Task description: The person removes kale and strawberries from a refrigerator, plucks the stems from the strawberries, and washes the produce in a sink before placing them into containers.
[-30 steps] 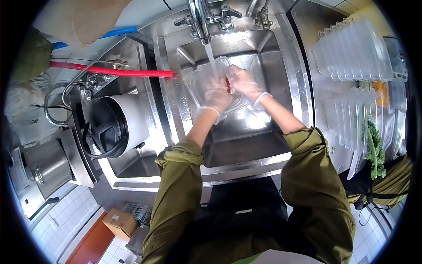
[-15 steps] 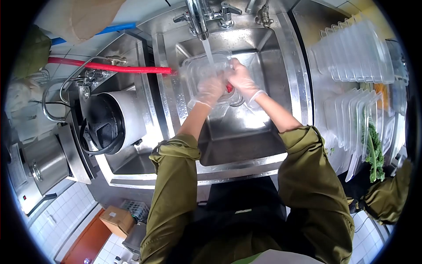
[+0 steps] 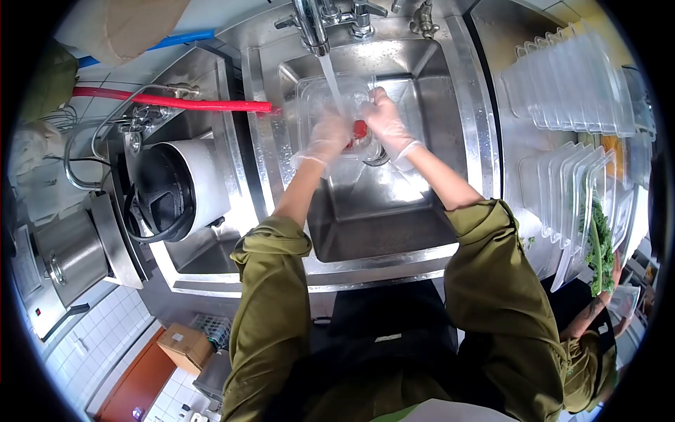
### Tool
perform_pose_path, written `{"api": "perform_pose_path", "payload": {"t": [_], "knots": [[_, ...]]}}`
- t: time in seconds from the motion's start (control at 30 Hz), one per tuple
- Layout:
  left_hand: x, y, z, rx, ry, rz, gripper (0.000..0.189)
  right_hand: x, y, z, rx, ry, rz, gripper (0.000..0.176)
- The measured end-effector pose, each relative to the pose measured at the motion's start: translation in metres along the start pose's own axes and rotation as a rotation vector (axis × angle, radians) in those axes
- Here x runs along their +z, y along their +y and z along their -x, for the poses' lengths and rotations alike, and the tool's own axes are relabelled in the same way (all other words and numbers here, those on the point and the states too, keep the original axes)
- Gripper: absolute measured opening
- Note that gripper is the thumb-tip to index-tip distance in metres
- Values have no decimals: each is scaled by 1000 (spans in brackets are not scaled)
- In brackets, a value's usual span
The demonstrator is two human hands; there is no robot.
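Note:
Water runs from the faucet (image 3: pixel 318 42) into a clear plastic container (image 3: pixel 307 95) held over the metal sink (image 3: pixel 383 232). My left hand (image 3: pixel 329 137), in a clear glove, is inside or against the container, its fingers blurred by motion and water. My right hand (image 3: pixel 387 123), also gloved, has its fingers closed at the container's right side. Something red (image 3: pixel 360 129) shows between both hands; its shape is unclear.
Stacked clear containers (image 3: pixel 569 84) and lids (image 3: pixel 562 186) stand on the right counter near leafy greens (image 3: pixel 599 246). A co-worker's arm (image 3: pixel 583 320) is at lower right. Left are a red hose (image 3: pixel 190 105) and a large pot (image 3: pixel 207 186) in another sink.
My left hand has shifted slightly left and down, and more of the red thing shows. At lower right, the co-worker's forearm and hand have come into view beside the greens.

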State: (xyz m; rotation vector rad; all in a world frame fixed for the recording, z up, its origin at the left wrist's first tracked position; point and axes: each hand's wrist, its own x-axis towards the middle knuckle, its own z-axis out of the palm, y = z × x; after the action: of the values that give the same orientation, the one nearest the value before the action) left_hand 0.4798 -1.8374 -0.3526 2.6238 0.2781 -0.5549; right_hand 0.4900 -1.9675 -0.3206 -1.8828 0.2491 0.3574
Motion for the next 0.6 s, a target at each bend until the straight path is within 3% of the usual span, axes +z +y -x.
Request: {"api": "perform_pose_path", "payload": {"t": [0.1, 0.23, 0.33, 0.53, 0.6], "knots": [[-19, 5, 27, 326, -109, -161, 44, 1, -4, 4, 18, -23, -11, 34], [-45, 28, 27, 94, -380, -157, 34, 6, 15, -2, 2, -9, -139, 30], [-32, 18, 24, 192, -271, -202, 33, 0, 6, 4, 21, 29, -76, 30], [-38, 6, 30, 332, -386, -65, 42, 0, 14, 2, -3, -8, -171, 29], [-45, 17, 32, 212, -385, -107, 38, -4, 7, 7, 57, -30, -201, 22]]}}
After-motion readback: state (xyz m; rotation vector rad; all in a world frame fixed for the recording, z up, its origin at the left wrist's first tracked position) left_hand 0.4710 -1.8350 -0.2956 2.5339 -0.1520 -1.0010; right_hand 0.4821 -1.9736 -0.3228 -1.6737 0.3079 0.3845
